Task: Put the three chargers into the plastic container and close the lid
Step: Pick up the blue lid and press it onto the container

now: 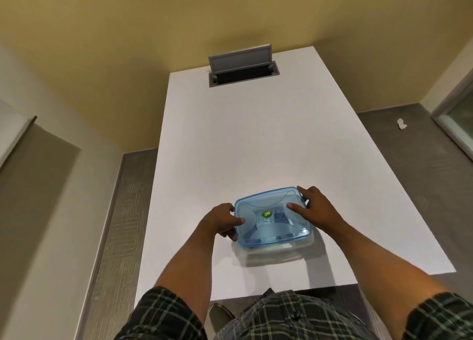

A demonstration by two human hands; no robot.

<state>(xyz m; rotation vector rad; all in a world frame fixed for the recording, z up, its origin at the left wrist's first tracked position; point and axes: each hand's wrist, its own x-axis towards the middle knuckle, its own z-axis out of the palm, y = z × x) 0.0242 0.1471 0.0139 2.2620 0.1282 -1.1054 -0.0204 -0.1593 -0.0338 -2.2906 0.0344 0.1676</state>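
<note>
A clear plastic container (pixel 275 253) stands on the white table (pixel 243 145) near its front edge. Its translucent blue lid (pixel 271 215), with a green sticker in the middle, lies on top of it. Pale shapes show faintly through the lid; I cannot tell them apart as chargers. My left hand (pixel 222 220) grips the lid's left edge, thumb on top. My right hand (pixel 316 206) holds the far right corner, with the thumb pressing down on the lid.
A grey cable hatch (pixel 243 71) with its flap raised sits at the table's far end. The table's right edge runs diagonally beside grey floor, where a crumpled white scrap (pixel 401 123) lies. A shoe (pixel 220 314) shows under the front edge.
</note>
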